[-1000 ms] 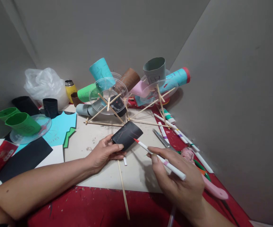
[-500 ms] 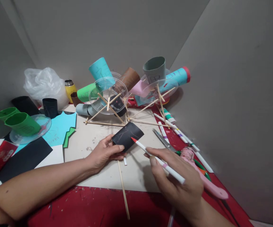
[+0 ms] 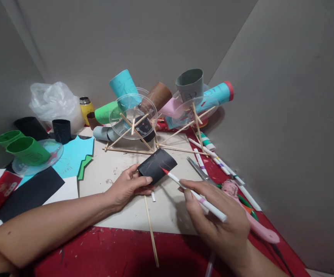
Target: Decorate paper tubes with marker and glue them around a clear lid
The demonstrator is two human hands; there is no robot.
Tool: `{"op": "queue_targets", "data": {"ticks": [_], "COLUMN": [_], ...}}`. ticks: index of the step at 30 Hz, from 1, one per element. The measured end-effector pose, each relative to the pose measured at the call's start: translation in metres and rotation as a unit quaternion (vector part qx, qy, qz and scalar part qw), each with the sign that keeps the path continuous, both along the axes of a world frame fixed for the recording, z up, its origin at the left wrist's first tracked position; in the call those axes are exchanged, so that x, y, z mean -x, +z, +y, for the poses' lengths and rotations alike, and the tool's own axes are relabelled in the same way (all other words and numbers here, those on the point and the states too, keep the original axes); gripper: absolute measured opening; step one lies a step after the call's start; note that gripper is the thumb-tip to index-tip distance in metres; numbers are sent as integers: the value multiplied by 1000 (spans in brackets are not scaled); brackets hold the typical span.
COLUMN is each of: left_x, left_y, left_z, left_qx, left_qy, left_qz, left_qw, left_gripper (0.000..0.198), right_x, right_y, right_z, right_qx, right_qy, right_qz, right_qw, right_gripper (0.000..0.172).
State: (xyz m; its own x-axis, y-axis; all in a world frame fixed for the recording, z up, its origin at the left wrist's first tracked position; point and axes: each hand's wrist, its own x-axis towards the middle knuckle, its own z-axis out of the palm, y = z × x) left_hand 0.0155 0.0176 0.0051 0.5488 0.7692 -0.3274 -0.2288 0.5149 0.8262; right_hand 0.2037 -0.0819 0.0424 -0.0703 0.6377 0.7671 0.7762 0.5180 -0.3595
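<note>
Over the pale board (image 3: 103,215), my left hand (image 3: 132,182) is closed on a black paper tube (image 3: 155,163), its thumb on the near side. Faint reddish lines run across the tube. My right hand (image 3: 215,211) grips a white felt-tip marker (image 3: 204,202) like a pen. The marker's red tip touches or nearly touches the tube's surface; I cannot tell which. Just below my left hand lie a small white marker cap (image 3: 153,197) and a thin wooden stick (image 3: 151,234). Scissors (image 3: 198,169) rest beyond my right hand.
Behind my hands stands a stick-frame wheel with clear plastic discs (image 3: 133,134) and coloured paper tubes. Green paper cups (image 3: 28,152) sit at left, near a plastic bag (image 3: 54,102) and a yellow bottle (image 3: 86,111). Markers (image 3: 249,197) and a pink glue gun (image 3: 259,227) lie at right.
Almost nothing differs. The marker tip and the black paper tube sit very slightly further right in view; both hands keep their hold.
</note>
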Motion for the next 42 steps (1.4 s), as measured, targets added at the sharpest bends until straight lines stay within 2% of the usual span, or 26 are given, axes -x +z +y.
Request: {"op": "queue_targets", "data": {"ticks": [9, 18, 30, 36, 42], "left_x": [0, -1, -2, -2, -2], "left_y": [1, 0, -1, -1, 0], "left_z": [0, -2, -3, -2, -3], "left_qx": [1, -9, -18, -21, -7], "left_qy": [1, -7, -13, -16, -10], "left_qz": [1, 4, 1, -9, 0], "left_qw": [1000, 1000, 1000, 1000, 1000], "left_gripper": [60, 66, 72, 65, 75], "right_x": [1, 6, 7, 8, 6], "right_y": [-1, -1, 1, -1, -2], "right_z": [-6, -3, 1, 0, -3], "right_qx": [-6, -3, 4, 7, 7], "right_qy": [-40, 44, 48, 74, 42], "right_qz": [19, 5, -6, 6, 17], "right_qw": [999, 999, 999, 997, 999], "right_gripper": [24, 30, 26, 28, 29]}}
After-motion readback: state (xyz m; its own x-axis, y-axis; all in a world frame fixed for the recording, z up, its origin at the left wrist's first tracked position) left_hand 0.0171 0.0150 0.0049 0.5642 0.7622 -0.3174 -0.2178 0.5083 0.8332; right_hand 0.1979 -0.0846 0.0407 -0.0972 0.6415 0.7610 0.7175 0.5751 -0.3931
